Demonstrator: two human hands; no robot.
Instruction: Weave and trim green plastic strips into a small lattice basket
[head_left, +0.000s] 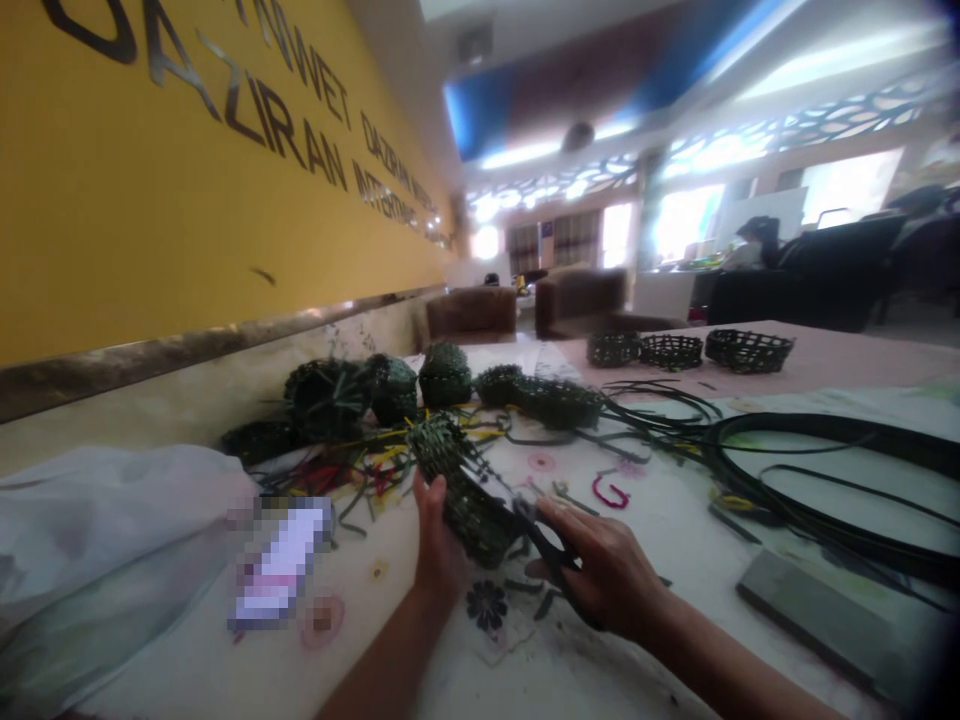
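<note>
My left hand (436,540) grips a small dark green woven basket (480,515) by its near left side, tilted above the table. In my right hand (611,570) is a pair of black-handled scissors (551,548), my fingers closed around the handles. The scissor blades reach left along the basket's upper right side; whether they touch the weave I cannot tell. Below the basket, short cut green strips (546,603) lie scattered on the floral tablecloth.
Several dark woven baskets (445,372) stand across the back, more (750,350) at the far right. Coiled green strips (817,480) and a grey block (814,610) lie right. At left are a pixelated blurred object (285,560) and a plastic bag (112,560). A person (757,245) sits far off.
</note>
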